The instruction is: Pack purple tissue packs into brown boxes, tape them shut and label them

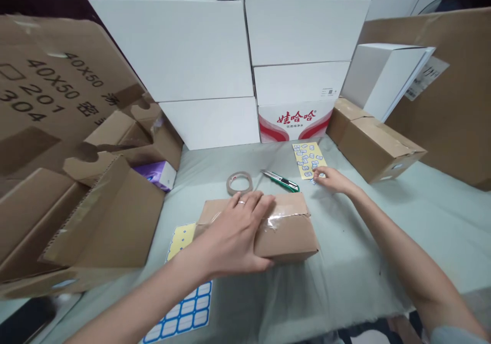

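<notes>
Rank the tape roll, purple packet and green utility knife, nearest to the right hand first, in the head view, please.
1. Green utility knife, left of the right hand.
2. Tape roll, left of the knife.
3. Purple packet, farther left.

big brown carton point(63, 96) at left: "40x50" twice, "201", "304", character "密"; other characters unclear. white-and-red box point(296, 123): "娃哈哈" in red with ®, "饮用纯净水" beneath. white label point(424, 79) on right-hand carton point(456, 114): print unreadable.
</notes>
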`<state>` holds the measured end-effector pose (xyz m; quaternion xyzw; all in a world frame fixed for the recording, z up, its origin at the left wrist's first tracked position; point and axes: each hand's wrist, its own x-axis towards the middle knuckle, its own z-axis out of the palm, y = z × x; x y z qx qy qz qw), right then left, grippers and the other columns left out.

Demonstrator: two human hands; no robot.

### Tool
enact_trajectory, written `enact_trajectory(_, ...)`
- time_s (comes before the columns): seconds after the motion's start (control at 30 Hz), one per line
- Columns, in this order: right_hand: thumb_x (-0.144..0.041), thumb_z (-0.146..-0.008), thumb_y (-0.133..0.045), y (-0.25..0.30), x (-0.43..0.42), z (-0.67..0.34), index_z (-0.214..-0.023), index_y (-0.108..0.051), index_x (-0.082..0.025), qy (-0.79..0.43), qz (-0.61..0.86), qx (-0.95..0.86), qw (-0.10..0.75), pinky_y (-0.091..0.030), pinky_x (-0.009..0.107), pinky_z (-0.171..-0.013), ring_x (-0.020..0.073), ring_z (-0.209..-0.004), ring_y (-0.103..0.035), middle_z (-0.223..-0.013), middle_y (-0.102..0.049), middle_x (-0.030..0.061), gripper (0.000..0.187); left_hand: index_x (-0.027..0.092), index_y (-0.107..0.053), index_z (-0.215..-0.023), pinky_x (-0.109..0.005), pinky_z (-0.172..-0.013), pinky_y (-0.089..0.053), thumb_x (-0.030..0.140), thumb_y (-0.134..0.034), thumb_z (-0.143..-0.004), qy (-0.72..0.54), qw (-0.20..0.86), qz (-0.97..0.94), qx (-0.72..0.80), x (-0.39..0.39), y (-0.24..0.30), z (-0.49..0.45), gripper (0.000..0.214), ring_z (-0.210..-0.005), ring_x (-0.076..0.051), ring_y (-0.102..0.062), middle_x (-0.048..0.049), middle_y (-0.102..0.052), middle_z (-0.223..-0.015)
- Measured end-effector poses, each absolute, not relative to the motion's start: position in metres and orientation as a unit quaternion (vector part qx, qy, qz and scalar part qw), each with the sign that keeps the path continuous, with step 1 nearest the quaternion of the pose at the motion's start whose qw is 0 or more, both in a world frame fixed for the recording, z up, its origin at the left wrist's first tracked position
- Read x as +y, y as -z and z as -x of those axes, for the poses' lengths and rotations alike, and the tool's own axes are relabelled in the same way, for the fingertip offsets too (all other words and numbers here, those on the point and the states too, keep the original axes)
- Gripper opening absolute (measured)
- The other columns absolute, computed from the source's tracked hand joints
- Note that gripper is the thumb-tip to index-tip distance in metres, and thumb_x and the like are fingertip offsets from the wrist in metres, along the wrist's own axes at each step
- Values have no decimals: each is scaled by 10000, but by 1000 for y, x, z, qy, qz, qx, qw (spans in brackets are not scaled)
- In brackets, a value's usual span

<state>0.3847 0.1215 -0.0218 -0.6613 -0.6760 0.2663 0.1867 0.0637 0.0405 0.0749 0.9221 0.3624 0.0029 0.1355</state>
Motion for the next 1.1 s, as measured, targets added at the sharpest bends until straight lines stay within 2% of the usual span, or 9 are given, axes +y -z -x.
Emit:
enact_trajectory(0.07, -312, -951, -557, 8, 97, -375, -943, -634, -152, -278, 638, -669, 262, -497, 429, -960, 229, -1136, -599, -1217, -629, 97, 178, 196, -328, -1395, -605, -1131, -303, 419, -752, -590, -33, 149, -925, 347, 43, -79, -54, 936, -1340, -396, -434, -190, -475, -1419)
enact_trajectory(0.2, -420, -939, -492, -24, 27, -344, -781, -561, -210, -313, 562, -657, 393, -521, 367, -905, 238, -1139, -608, -1178, -652, 83, 271, 288, -124, -1488, -562, -1118, -356, 304, -698, -575, -115, 190, -919, 327, 41, -84, -11, 1079, -1396, -394, -365, -153, -313, -1532)
enact_trajectory(0.37, -391, -893, -618, -49, -36, -314, -732, -603, -239, -334, 462, -622, 537, -525, 304, -785, 203, -943, -626, -1018, -643, 51, 222, 296, -58, -1521, -598, -1137, -301, 428, -724, -549, -158, 260, -912, 275, 37, -82, 22, 1186, -1434, -444, -288, -140, -203, -1605)
enact_trajectory(0.5, -418, -882, -621, -51, -28, -313, -713, -605, -241, -341, 462, -609, 547, -507, 278, -725, 195, -900, -614, -929, -647, 44, 245, 268, -117, -1513, -547, -1165, -281, 336, -722, -540, -99, 277, -910, 293, 33, -83, 12, 1148, -1451, -400, -277, -146, -241, -1587)
enact_trajectory(0.63, -476, -768, -662, -41, 26, -333, -662, -608, -215, -288, 579, -582, 493, -473, 314, -712, 205, -813, -582, -872, -657, 61, 287, 289, -184, -1509, -543, -1160, -306, 265, -723, -556, -37, 234, -910, 342, 24, -92, -9, 1095, -1436, -375, -306, -121, -292, -1559)
enact_trajectory(0.7, -465, -702, -700, -34, 52, -345, -599, -575, -203, -271, 615, -564, 480, -444, 310, -636, 180, -682, -523, -724, -606, 46, 308, 288, -210, -1510, -552, -1152, -316, 265, -725, -561, -16, 223, -908, 353, 20, -95, -15, 1080, -1429, -383, -312, -122, -303, -1556)
enact_trajectory(0.8, -502, -721, -665, -32, 61, -351, -631, -584, -199, -292, 612, -565, 471, -429, 293, -563, 155, -588, -486, -615, -556, 15, 327, 268, -220, -1511, -546, -1156, -311, 266, -727, -553, -24, 244, -906, 346, 23, -96, -15, 1083, -1431, -385, -313, -134, -308, -1562)
enact_trajectory(0.93, -535, -812, -610, -46, 17, -326, -671, -610, -209, -342, 532, -597, 493, -521, 317, -707, 215, -871, -622, -939, -674, 69, 355, 240, -215, -1511, -504, -1177, -275, 302, -736, -550, -87, 322, -904, 267, 40, -92, 1, 1095, -1426, -357, -347, -136, -318, -1574)
enact_trajectory(1.1, -413, -858, -657, -68, -41, -275, -668, -632, -244, -358, 423, -637, 535, -523, 419, -924, 291, -1204, -549, -1214, -634, 71, 256, 197, -206, -1519, -437, -1133, -332, 524, -722, -640, -82, 460, -867, 171, 60, -82, 16, 1070, -1406, -342, -394, -129, -348, -1575)
